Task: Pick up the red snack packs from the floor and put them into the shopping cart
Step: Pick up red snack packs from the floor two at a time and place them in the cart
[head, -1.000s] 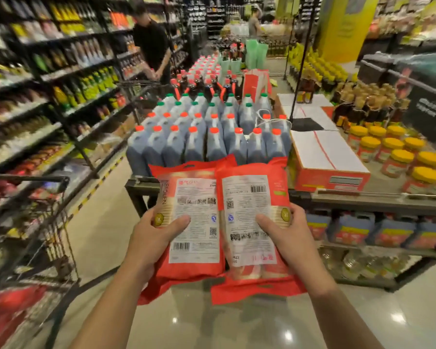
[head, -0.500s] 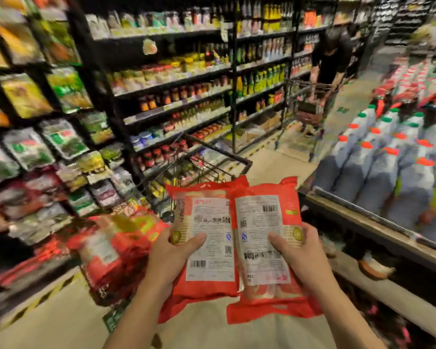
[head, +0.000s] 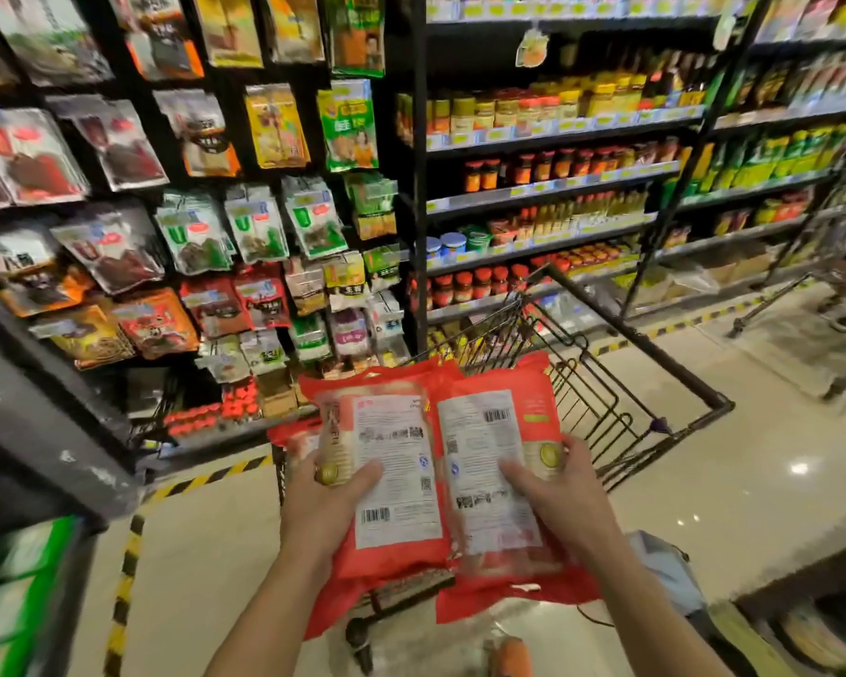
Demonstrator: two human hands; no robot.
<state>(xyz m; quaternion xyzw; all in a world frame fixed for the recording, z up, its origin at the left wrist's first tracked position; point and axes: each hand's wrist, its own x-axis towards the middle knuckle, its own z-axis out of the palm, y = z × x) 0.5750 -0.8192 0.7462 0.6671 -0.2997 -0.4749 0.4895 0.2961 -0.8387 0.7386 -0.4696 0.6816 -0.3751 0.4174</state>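
Red snack packs [head: 396, 481] overlap over the shopping cart's [head: 641, 338] near end, left hand [head: 333, 500] and right hand [head: 562, 495] each clamped on one; released early, either likely slides outside.

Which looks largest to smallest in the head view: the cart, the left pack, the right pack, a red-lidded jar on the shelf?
Largest: cart.
Next: left pack and right pack, alike, so unranked.
Smallest: jar, though it stands farther off.
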